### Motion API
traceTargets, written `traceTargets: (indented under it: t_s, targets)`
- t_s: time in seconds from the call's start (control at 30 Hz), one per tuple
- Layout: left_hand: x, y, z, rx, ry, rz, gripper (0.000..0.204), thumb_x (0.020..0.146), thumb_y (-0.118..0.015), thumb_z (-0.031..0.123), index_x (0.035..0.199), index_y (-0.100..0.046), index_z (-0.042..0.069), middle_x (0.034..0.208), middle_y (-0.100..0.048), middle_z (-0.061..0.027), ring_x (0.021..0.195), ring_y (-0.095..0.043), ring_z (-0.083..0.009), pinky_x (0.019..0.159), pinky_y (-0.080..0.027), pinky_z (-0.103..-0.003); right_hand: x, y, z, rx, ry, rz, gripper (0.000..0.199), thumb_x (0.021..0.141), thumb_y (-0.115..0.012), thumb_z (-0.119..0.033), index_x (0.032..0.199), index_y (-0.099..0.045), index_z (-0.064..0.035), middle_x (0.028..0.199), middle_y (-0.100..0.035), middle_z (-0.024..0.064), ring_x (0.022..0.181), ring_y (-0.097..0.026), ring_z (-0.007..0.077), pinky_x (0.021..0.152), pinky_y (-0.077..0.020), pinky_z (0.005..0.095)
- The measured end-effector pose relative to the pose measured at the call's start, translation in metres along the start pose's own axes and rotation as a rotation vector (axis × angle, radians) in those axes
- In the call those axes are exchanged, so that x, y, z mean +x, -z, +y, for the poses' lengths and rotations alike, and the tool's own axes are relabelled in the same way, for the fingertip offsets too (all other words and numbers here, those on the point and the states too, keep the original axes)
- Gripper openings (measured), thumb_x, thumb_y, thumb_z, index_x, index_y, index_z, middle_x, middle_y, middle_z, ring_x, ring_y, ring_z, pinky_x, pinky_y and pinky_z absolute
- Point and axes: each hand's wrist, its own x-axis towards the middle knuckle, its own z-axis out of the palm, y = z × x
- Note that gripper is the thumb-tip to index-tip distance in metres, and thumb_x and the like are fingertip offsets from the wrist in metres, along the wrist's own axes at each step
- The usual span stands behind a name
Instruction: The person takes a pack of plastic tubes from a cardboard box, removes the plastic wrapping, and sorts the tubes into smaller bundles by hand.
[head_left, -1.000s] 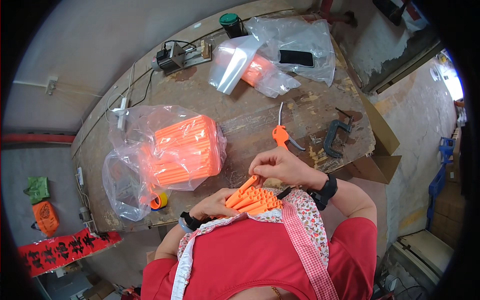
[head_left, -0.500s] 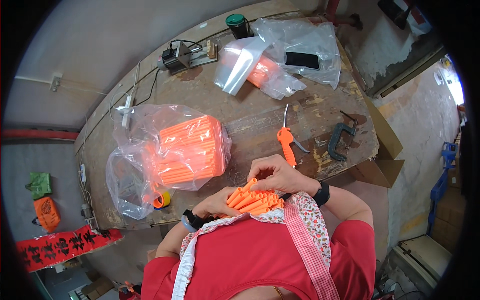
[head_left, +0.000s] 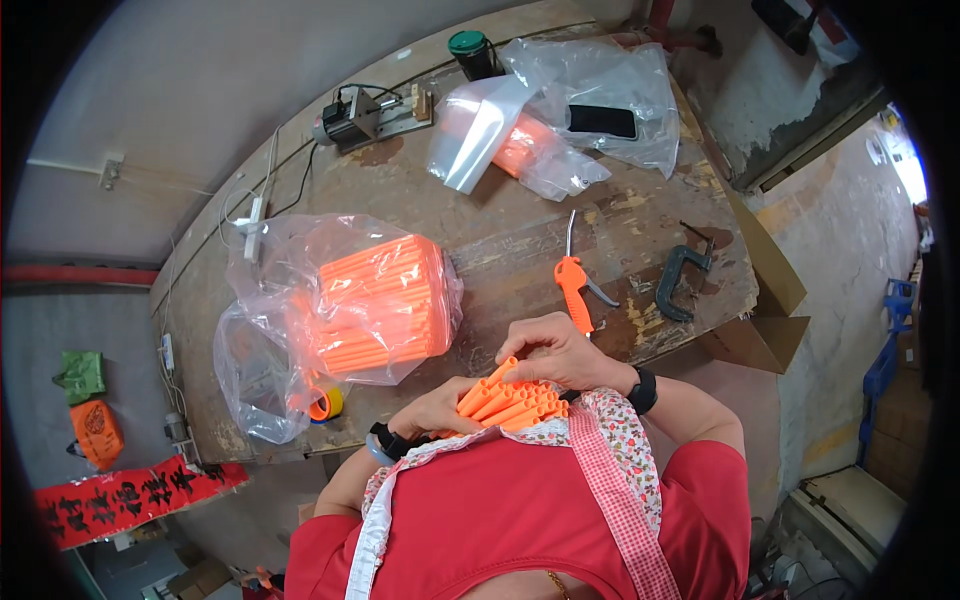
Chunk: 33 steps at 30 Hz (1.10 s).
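Observation:
A bunch of short orange plastic tubes (head_left: pixel 515 404) rests against my floral apron at the near edge of the table, open ends facing up. My left hand (head_left: pixel 438 408) wraps round the left side of the bunch, its thumb lying along the near tubes. From the right, my right hand (head_left: pixel 552 352) curls over the top with thumb and fingers closed at one tube (head_left: pixel 500 373) that sticks up above the others. The lower ends of the tubes are hidden by the apron. Ahead on the left lies a clear plastic bag (head_left: pixel 380 300) full of longer-looking orange tubes.
An orange air blow gun (head_left: pixel 571 285) and a dark C-clamp (head_left: pixel 682 283) lie right of centre. Farther off are a small motor (head_left: pixel 350 118), a green-lidded cup (head_left: pixel 472 55), plastic bags (head_left: pixel 640 75) and a black phone (head_left: pixel 602 121). A tape roll (head_left: pixel 326 404) sits by the tube bag.
Both hands stay almost where they were on the orange tubes. The whole view has shifted very slightly.

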Motion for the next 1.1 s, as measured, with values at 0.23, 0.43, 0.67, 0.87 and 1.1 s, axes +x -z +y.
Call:
traceTargets:
  t_s: [0.23,0.43,0.67,0.87,1.1]
  targets:
    - [-0.011,-0.011,0.006,-0.032,-0.1,0.157,0.066,0.069,-0.083,0.017,0.125,-0.051,0.002,0.115,-0.059,-0.0041,0.106,-0.053,-0.0098,0.092,-0.041,-0.026,-0.032,0.009,0.015,0.251,-0.15,-0.122,0.069,0.079,-0.07,-0.033,0.135,-0.043,-0.0029,0.134,-0.048,0.0102,0.122,-0.048,0.0202,0.101,-0.04,0.0353]
    - [0.004,-0.021,0.013,0.21,-0.281,0.33,0.072,0.069,-0.084,0.017,0.129,-0.048,0.002,0.118,-0.058,-0.0075,0.11,-0.053,-0.0121,0.095,-0.042,-0.03,-0.022,-0.016,0.043,-0.022,-0.246,-0.19,0.066,0.086,-0.069,-0.02,0.14,-0.035,-0.0026,0.141,-0.041,0.0095,0.123,-0.046,0.0185,0.102,-0.039,0.0316]
    - [0.078,0.034,-0.004,0.294,-0.56,0.568,0.061,0.07,-0.081,0.012,0.121,-0.05,0.002,0.116,-0.061,-0.0077,0.105,-0.058,-0.0154,0.091,-0.046,-0.031,0.052,0.027,0.062,-0.169,0.124,-0.067,0.078,0.074,-0.078,-0.007,0.14,-0.037,-0.0044,0.138,-0.045,0.0081,0.121,-0.047,0.0172,0.104,-0.0371,0.0317]
    - [0.099,0.034,-0.03,0.041,-0.524,0.602,0.05,0.076,-0.071,-0.001,0.122,-0.05,0.001,0.11,-0.061,-0.0048,0.095,-0.06,-0.0132,0.077,-0.052,-0.026,0.054,0.039,0.097,-0.092,-0.08,0.053,0.079,0.078,-0.075,-0.009,0.144,-0.031,-0.0062,0.145,-0.039,0.0079,0.123,-0.046,0.0163,0.104,-0.0388,0.0312]
    - [0.108,0.045,-0.045,-0.041,-0.549,0.581,0.047,0.077,-0.069,-0.003,0.121,-0.053,0.003,0.107,-0.061,-0.0047,0.086,-0.06,-0.0107,0.062,-0.051,-0.022,0.054,0.049,0.106,-0.034,-0.122,0.01,0.082,0.078,-0.075,-0.007,0.145,-0.029,-0.0058,0.145,-0.039,0.0087,0.123,-0.047,0.0168,0.103,-0.0404,0.0319]
